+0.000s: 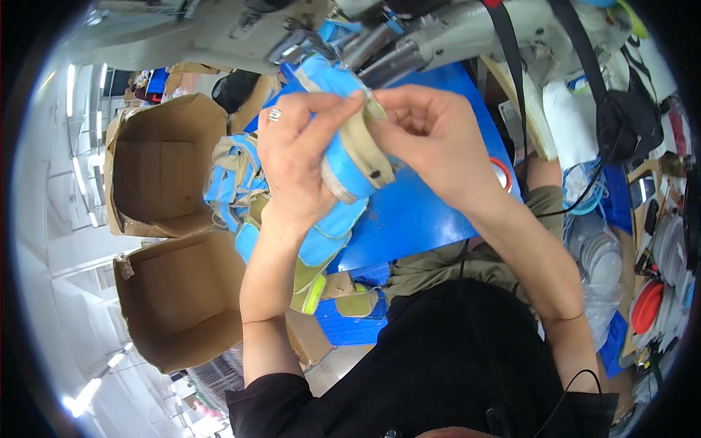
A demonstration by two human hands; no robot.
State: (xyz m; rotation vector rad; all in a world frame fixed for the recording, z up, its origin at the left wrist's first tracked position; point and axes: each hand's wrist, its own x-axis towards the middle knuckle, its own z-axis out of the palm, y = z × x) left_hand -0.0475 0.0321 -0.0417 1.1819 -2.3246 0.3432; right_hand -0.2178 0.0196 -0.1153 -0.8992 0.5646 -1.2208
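Between my two hands is a blue and beige fabric piece with a zipper-like edge [359,150], held up below the metal parts of a sewing machine [460,33]. My left hand [293,160], wearing a ring, pinches the piece's upper edge with thumb and fingers. From the other side my right hand [438,142] grips the same edge, its fingers curled and close to the left fingertips. The far end of the blue fabric reaches up toward the machine's needle area, where the contact is hard to make out. More sewn blue and beige pieces [237,171] lie heaped beside my left wrist.
A blue tabletop [431,212] lies under my hands, with a red ring-shaped roll [502,175] at its right edge. Two open cardboard boxes, an upper one [164,179] and a lower one [179,292], stand at left. A black bag [629,128] hangs at right by cluttered shelves.
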